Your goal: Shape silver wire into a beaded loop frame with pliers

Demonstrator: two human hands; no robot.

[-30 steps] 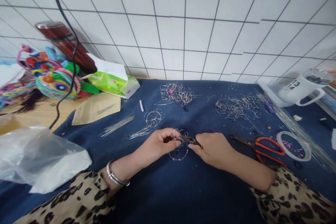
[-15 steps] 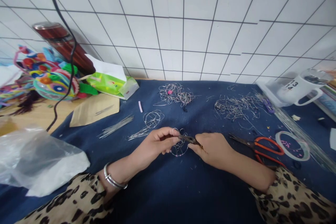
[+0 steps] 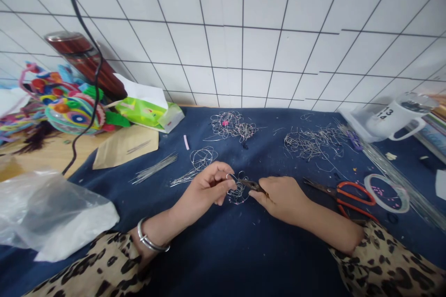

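My left hand (image 3: 213, 186) pinches a looped wire piece (image 3: 239, 193), a round silvery frame with small pink beads along its lower edge. In my right hand (image 3: 284, 198) is a pair of dark pliers (image 3: 254, 185), its jaws at the wire close to my left fingertips. Whether the jaws grip the wire is too small to tell. Just beyond my left hand lie another round wire piece (image 3: 203, 158) and a bundle of short wires (image 3: 184, 177). Orange-handled scissors (image 3: 355, 193) rest beside my right forearm.
Tangled wire pieces (image 3: 232, 126) and a heap of wire (image 3: 313, 141) lie farther back on the blue cloth (image 3: 223, 260). At right stand a bead dish (image 3: 404, 199) and a white mug (image 3: 395, 116). A plastic bag (image 3: 55, 213) and straight wires (image 3: 155, 168) are at left.
The wire piece has turned and tilted slightly between my left fingers, and its top loop sits a little lower and farther left. The pliers stay almost in place.
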